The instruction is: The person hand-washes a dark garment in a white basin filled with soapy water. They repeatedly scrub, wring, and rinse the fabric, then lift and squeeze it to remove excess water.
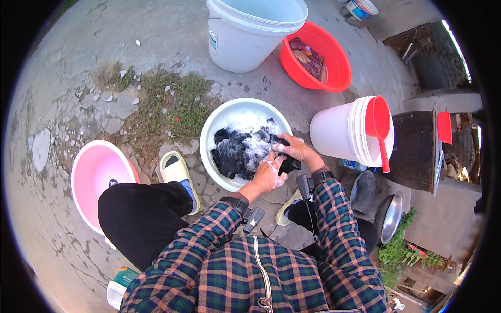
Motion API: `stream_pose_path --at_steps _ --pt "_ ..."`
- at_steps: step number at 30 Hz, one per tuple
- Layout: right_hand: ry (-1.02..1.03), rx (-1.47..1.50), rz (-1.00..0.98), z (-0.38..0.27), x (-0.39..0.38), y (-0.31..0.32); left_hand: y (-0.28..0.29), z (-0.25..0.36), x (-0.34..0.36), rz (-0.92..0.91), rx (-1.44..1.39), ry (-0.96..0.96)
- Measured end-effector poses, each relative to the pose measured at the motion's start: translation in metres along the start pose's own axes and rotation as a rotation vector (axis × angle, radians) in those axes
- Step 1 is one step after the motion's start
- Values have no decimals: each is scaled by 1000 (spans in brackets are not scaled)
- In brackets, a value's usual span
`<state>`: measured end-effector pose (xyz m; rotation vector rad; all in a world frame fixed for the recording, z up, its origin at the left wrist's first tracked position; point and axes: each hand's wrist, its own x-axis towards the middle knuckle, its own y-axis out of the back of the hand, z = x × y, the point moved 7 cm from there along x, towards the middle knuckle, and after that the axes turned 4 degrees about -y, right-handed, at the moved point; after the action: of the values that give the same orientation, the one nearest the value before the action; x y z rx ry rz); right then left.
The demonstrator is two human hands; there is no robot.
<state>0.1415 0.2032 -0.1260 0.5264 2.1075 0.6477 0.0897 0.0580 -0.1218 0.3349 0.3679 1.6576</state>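
A pale round basin [218,172] sits between my feet, holding dark wet clothes [234,151] and white suds [242,117]. My left hand [267,173], flecked with foam, is closed on the dark cloth at the basin's lower right. Just above and right of it, my right hand [292,147] grips the same bunched cloth, its thumb and fingers over the black fabric near the rim. Part of that cloth hangs over the rim beneath my right hand.
A white bucket [245,47] and red basin [331,62] with clothes stand ahead. Right are a lidded bucket [334,130], red dipper [376,120], dark wooden box [415,151] and metal bowl [391,219]. A pink basin [94,175] sits left on cracked concrete with weeds.
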Motion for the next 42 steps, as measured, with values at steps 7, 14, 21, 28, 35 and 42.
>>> stream_pose_path --at_steps 7,14,21,28,35,42 --pt "-72 211 -191 33 -2 -54 -10 -15 -13 183 -190 -133" --pt "99 124 229 -5 -15 -57 27 -113 -5 491 -93 728" --pt "482 -173 507 -109 -87 -78 12 -123 1 317 -1432 664" --pt "73 -246 741 -70 -20 -21 -16 -110 18 549 -1322 532" --pt "305 91 665 -75 -26 -58 -15 -121 23 402 -1586 601" --pt "-151 -139 478 0 -8 -45 49 -100 18 590 -1671 598"
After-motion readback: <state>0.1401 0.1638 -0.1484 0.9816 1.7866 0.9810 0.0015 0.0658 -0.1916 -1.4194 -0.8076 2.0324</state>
